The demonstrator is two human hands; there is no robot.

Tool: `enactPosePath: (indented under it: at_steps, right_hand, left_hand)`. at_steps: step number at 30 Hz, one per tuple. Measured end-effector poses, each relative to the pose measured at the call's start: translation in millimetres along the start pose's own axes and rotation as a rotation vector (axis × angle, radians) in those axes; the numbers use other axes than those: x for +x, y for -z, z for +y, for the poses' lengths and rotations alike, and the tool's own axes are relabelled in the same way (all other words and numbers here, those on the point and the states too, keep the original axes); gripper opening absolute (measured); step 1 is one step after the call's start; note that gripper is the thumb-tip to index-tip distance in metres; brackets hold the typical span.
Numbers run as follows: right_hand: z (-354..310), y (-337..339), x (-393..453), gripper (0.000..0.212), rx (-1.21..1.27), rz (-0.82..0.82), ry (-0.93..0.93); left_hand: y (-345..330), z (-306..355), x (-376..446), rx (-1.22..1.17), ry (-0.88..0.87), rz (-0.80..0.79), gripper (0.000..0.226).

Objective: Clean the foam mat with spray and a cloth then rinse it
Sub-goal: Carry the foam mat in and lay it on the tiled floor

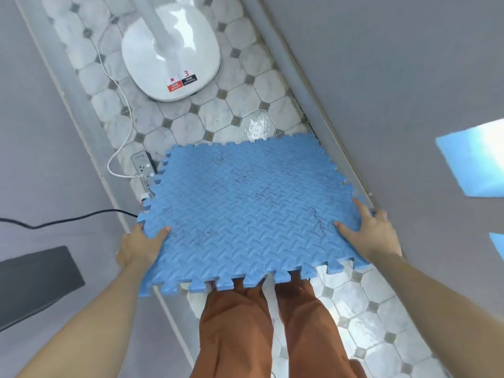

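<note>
While both hands grip foam mat (245, 211), fan base (170, 50), power strip (142, 170) ahead.

The scene is bright and evenly lit with soft, diffuse light and few hard shadows. Glare sits on the glossy white fan base (170, 54) and on a wet-looking patch of the tiled floor (256, 126). Wide-angle distortion bends the walls and stretches the forearms toward the corners. The whole frame is slightly soft, with blown-out brightness at the right edge.
</note>
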State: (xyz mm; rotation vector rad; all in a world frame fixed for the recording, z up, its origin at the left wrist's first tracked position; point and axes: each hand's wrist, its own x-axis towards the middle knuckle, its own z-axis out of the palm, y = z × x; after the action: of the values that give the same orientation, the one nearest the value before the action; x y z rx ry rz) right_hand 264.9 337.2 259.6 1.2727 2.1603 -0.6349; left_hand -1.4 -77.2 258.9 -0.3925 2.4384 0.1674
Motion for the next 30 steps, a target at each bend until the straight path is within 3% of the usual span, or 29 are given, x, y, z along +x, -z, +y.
enactPosePath:
  at_steps: [10, 17, 24, 30]
  right_hand:
    - [63, -12, -154, 0.083, 0.162, -0.049, -0.276]
    - [102, -7, -306, 0.082, 0.352, -0.041, -0.586]
    - [143, -38, -441, 0.075, 0.635, 0.017, -0.936]
    - [183, -83, -536, 0.066, 0.858, 0.046, -1.187]
  left_hand:
    - [46, 37, -65, 0.345, -0.250, -0.067, 0.074]
    - [77, 99, -143, 0.673, -0.532, -0.169, 0.078]
    - [40, 165, -241, 0.969, -0.859, -0.183, 0.084]
    - [-33, 198, -368, 1.214, -1.164, -0.131, 0.079]
